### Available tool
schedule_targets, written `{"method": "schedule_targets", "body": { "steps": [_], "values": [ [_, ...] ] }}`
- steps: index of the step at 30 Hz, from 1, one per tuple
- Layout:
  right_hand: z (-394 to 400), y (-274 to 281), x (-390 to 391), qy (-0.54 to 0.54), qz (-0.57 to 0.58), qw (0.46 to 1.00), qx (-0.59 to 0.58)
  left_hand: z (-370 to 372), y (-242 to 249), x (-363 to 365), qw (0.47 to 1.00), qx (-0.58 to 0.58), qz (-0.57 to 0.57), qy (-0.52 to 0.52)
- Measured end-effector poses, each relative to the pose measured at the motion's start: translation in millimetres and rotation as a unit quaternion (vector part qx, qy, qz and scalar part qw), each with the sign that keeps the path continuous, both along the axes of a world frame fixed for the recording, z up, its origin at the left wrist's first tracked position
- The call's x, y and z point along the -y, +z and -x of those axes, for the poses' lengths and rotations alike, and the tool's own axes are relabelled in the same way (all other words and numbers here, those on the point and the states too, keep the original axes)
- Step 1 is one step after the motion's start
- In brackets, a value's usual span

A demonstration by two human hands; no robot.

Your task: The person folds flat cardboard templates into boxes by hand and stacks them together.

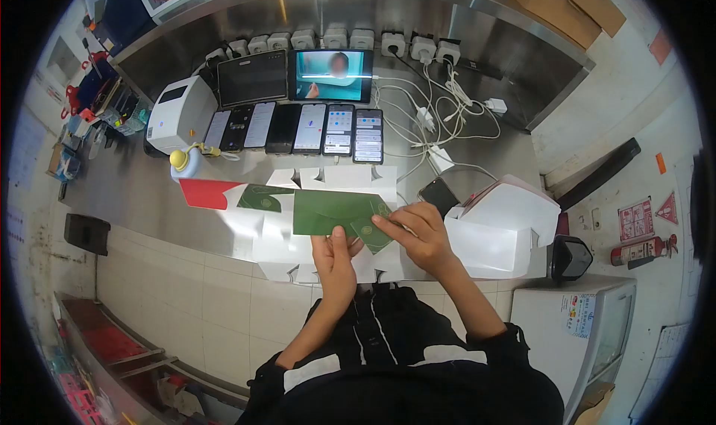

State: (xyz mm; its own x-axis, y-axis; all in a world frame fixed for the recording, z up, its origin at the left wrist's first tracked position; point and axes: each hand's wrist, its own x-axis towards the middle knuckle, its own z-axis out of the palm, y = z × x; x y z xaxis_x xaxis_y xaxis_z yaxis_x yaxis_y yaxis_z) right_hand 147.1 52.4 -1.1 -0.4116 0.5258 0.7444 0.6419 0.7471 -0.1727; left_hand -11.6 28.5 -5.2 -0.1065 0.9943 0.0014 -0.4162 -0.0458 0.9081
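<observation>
A green card sleeve (pixel 324 210) is held up over the white unfolded cardboard (pixel 280 252) near the counter's front edge. My left hand (pixel 335 267) grips its lower edge, thumb on the front. At its right end, my right hand (pixel 419 235) has fingertips on a smaller green card (pixel 371 233), which overlaps the sleeve and tilts downward. Left of the sleeve lie another green card (pixel 261 198) and a red card (pixel 209 194). Whether my right fingers pinch the small card or only press on it is hard to tell.
Several phones (pixel 308 127) stand in a row below a lit tablet (pixel 330 74) and a dark one (pixel 252 78). White cables (pixel 455 112) tangle at the right. A label printer (pixel 179 115), a yellow-capped bottle (pixel 185 164) and an open white box (pixel 492 235) flank the cardboard.
</observation>
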Motion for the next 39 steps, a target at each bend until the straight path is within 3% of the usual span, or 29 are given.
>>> {"method": "schedule_targets", "body": {
  "steps": [1,3,7,10,12,15,17,19,21,22,23,25,26,27,28,29,32,33,35,36,37,38,39],
  "values": [
    [3.5,-0.5,1.2,0.0,0.001,1.0,0.0,-4.2,-2.8,2.1,1.0,-0.003,0.002,0.001],
    [20.0,-2.6,4.4,-0.057,0.0,0.991,-0.121,-15.2,-7.2,4.6,1.0,-0.004,0.005,0.001],
    [47.1,-11.3,6.9,-0.097,0.023,0.976,-0.191,-20.4,-4.2,2.2,0.999,0.043,-0.016,0.03],
    [47.2,-7.1,10.5,-0.107,0.043,0.98,-0.162,-3.8,9.4,3.0,0.999,0.026,0.0,-0.038],
    [36.6,12.4,16.2,-0.014,0.115,0.984,-0.132,6.6,13.8,2.7,0.994,-0.092,-0.023,-0.06],
    [10.3,42.2,14.9,0.036,0.149,0.985,-0.075,33.0,16.4,3.9,0.993,-0.044,-0.02,-0.106],
    [15.2,67.9,9.9,-0.031,0.214,0.949,-0.229,47.0,45.9,9.1,0.991,-0.036,-0.017,-0.124],
    [16.7,82.9,4.4,-0.08,0.217,0.951,-0.203,61.9,68.3,9.2,0.954,-0.12,0.036,-0.272],
    [22.5,83.4,0.2,-0.193,0.2,0.948,-0.157,62.6,69.5,6.9,0.954,-0.19,-0.006,-0.231],
    [20.1,75.3,1.6,-0.18,0.269,0.933,-0.159,66.1,67.4,2.2,0.945,-0.259,-0.021,-0.198],
    [18.6,68.5,4.7,-0.178,0.269,0.933,-0.16,68.2,66.8,-1.5,0.93,-0.327,-0.035,-0.162],
    [17.5,59.6,9.6,-0.091,0.352,0.922,-0.134,71.1,66.7,-7.9,0.923,-0.353,-0.069,-0.139],
    [20.9,64.4,11.4,-0.061,0.398,0.889,-0.218,76.0,62.9,-11.4,0.923,-0.357,-0.092,-0.105],
    [17.1,54.3,9.6,-0.062,0.4,0.888,-0.217,78.4,60.3,-12.4,0.923,-0.361,-0.115,-0.072],
    [10.4,36.6,4.3,-0.07,0.403,0.861,-0.301,75.4,75.4,-8.2,0.921,-0.389,0.001,0.009],
    [9.5,34.0,0.0,-0.078,0.402,0.828,-0.382,69.1,75.7,-6.5,0.921,-0.389,0.0,0.009],
    [7.6,42.4,2.5,-0.058,0.376,0.79,-0.481,50.4,70.6,7.1,0.859,-0.455,-0.206,0.112],
    [7.2,43.6,3.4,-0.037,0.369,0.767,-0.523,51.4,63.3,7.7,0.859,-0.456,-0.205,0.112],
    [-2.6,53.1,4.9,0.016,0.371,0.773,-0.514,55.3,48.2,7.9,0.806,-0.529,-0.254,0.071],
    [-7.3,63.8,6.5,0.065,0.383,0.823,-0.414,61.2,50.4,4.4,0.77,-0.577,-0.271,0.031],
    [-9.3,75.9,9.0,0.114,0.389,0.861,-0.307,64.1,51.9,2.5,0.77,-0.578,-0.27,0.03],
    [-6.1,90.0,13.1,0.126,0.415,0.87,-0.235,65.9,53.3,0.8,0.721,-0.609,-0.33,-0.017],
    [-0.2,88.4,16.4,0.126,0.416,0.87,-0.234,66.1,53.7,0.4,0.666,-0.634,-0.387,-0.064]
  ]
}}
